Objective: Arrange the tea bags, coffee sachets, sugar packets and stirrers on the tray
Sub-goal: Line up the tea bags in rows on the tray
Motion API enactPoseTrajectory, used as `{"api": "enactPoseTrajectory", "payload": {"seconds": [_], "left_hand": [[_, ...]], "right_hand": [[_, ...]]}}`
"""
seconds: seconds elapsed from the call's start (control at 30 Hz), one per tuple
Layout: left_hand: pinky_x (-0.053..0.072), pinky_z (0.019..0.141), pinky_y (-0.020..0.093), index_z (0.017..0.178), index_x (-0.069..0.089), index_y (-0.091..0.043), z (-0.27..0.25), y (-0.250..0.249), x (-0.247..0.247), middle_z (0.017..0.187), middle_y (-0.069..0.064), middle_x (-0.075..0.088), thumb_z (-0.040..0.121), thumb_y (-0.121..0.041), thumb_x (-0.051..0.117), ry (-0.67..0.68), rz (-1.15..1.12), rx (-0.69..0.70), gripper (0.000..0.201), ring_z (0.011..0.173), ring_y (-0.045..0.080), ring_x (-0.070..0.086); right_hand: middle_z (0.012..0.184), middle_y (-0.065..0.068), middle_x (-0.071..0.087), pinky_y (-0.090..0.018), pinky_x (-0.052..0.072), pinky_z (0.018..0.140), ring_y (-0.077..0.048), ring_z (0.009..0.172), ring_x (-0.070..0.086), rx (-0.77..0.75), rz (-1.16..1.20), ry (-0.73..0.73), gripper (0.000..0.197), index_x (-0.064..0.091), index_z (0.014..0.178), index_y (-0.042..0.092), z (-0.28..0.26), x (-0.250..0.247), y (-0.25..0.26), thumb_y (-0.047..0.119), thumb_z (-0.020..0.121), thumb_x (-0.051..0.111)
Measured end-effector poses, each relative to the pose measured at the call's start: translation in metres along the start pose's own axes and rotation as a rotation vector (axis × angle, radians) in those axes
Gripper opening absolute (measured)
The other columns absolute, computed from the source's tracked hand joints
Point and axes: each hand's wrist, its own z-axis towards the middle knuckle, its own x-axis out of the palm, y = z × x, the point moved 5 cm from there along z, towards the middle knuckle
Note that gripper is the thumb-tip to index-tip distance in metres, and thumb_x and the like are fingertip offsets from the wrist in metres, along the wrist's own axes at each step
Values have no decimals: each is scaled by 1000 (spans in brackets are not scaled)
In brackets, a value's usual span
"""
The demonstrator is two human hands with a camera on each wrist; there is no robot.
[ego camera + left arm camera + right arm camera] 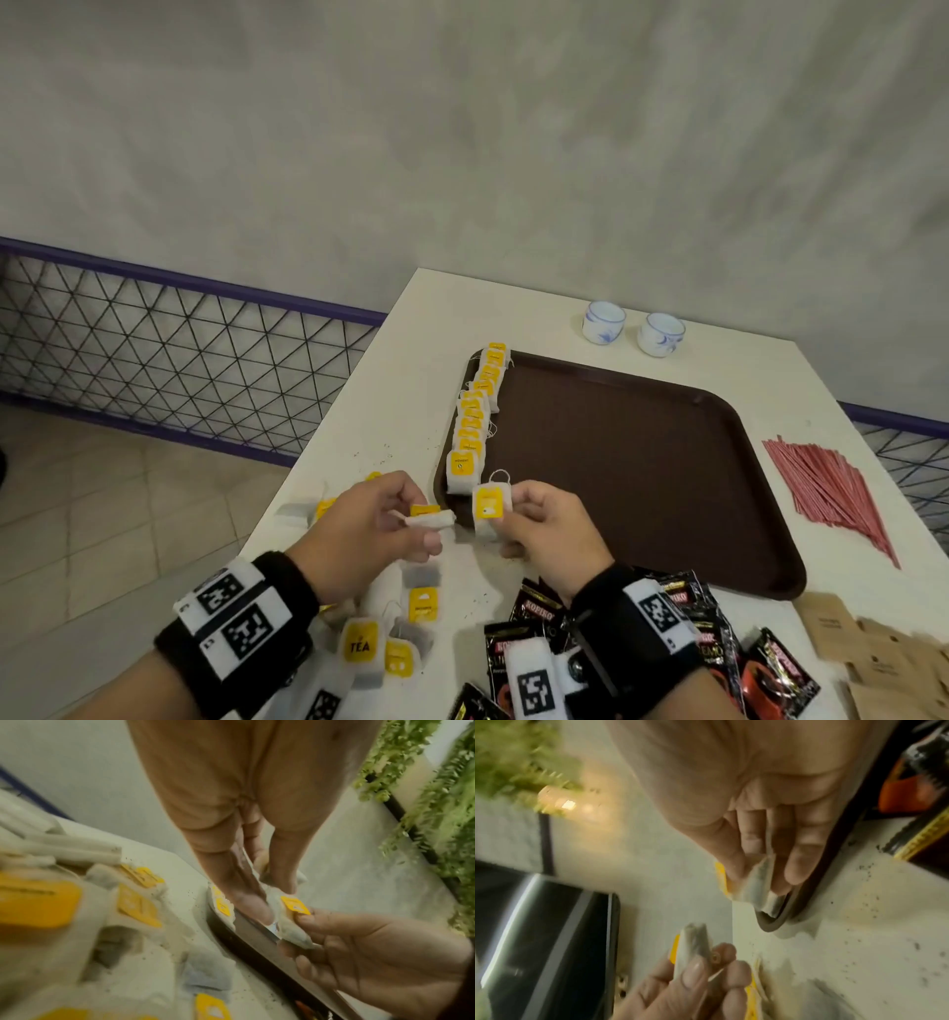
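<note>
Right hand (544, 529) pinches an upright tea bag (490, 511) at its fingertips, over the near-left corner of the brown tray (642, 478); left hand (369, 524) pinches a second tea bag (430, 518), lying flat, just beside the first; a row of tea bags (477, 416) lines the tray's left edge.

A white tea bag (487, 511) with a yellow tag is pinched in the right hand's (547, 524) fingers (734, 860); another white one (430, 519), yellow-tagged, is held at the left hand's (369, 519) fingertips (253, 905). Just beyond both sets of fingers a dark brown tray (642, 462) is seen, lined along its left edge with a row of white, yellow-tagged bags (475, 421). Behind the right fingers, black sachets (534, 606) with red lettering are seen. To their right, red stirrers (832, 493) and plain tan packets (873, 652) lie. 2 white cups (603, 322) carry blue patterning.
</note>
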Motion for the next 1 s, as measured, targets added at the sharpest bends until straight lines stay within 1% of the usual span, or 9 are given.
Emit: {"api": "enactPoseTrajectory", "payload": {"seconds": [0.07, 0.13, 0.3, 0.4, 0.47, 0.57, 0.63, 0.8, 1.0], "left_hand": [[56, 63, 28, 89, 52, -3, 4, -3, 4, 80, 16, 64, 78, 4, 70, 2, -112, 3, 22, 71, 26, 68], [53, 61, 27, 92, 55, -7, 8, -4, 5, 77, 15, 64, 76, -6, 71, 0, -148, 44, 22, 68, 23, 65], [50, 61, 24, 89, 62, -11, 15, 1, 4, 74, 1, 64, 71, -17, 67, -15, -150, 62, 19, 68, 16, 61], [48, 63, 23, 87, 62, -11, 16, 7, 2, 74, -9, 62, 70, -20, 66, -27, -98, 62, 20, 69, 9, 61], [50, 66, 25, 88, 61, -10, 15, 10, 1, 77, -5, 64, 71, -20, 66, -37, -119, 56, 21, 73, 12, 62], [54, 68, 27, 91, 60, -6, 14, 13, -1, 83, 11, 64, 71, -17, 66, -34, -201, 41, 23, 76, 19, 64], [54, 67, 27, 93, 58, -4, 13, 15, -2, 83, 15, 62, 71, -16, 65, -37, -232, 35, 26, 75, 21, 64], [52, 63, 25, 92, 58, -6, 14, 19, -7, 80, 13, 62, 71, -18, 65, -58, -241, 14, 25, 72, 18, 64], [49, 61, 24, 90, 59, -11, 15, 19, -9, 73, 1, 66, 70, -20, 65, -82, -217, 14, 22, 72, 16, 64]], "right_hand": [[81, -14, 68, -29, 53, 63, -19, 71, 63, 44, 100, 10, 11, 67, 84, 10, 3, -3, -4, 1, 86, 64], [85, -17, 68, -28, 53, 63, -21, 76, 64, 65, 87, -18, 10, 66, 86, 9, 9, -6, -6, 0, 86, 63], [73, 2, 68, -24, 45, 65, -10, 70, 60, 117, -10, -130, 19, 66, 73, 20, 33, -9, -7, 3, 82, 68], [75, 3, 69, -22, 45, 68, -10, 74, 61, 103, -42, -120, 19, 69, 69, 23, 45, -1, -1, 7, 77, 76], [79, 1, 70, -22, 47, 74, -12, 78, 62, 114, -59, -124, 17, 70, 71, 23, 53, 5, 0, 8, 76, 77], [92, -4, 71, -29, 52, 84, -17, 88, 64, 149, -128, -122, 13, 69, 79, 21, 64, 12, -6, 10, 79, 74], [95, -7, 71, -32, 54, 86, -20, 88, 65, 165, -174, -118, 14, 67, 77, 22, 69, 15, -10, 10, 79, 74], [87, -7, 71, -40, 58, 82, -27, 84, 67, 167, -256, -117, 22, 64, 66, 22, 75, 18, -13, 6, 75, 75], [87, -8, 68, -34, 56, 78, -24, 80, 63, 178, -226, -112, 19, 64, 69, 20, 74, 10, -14, 6, 74, 76]]}}
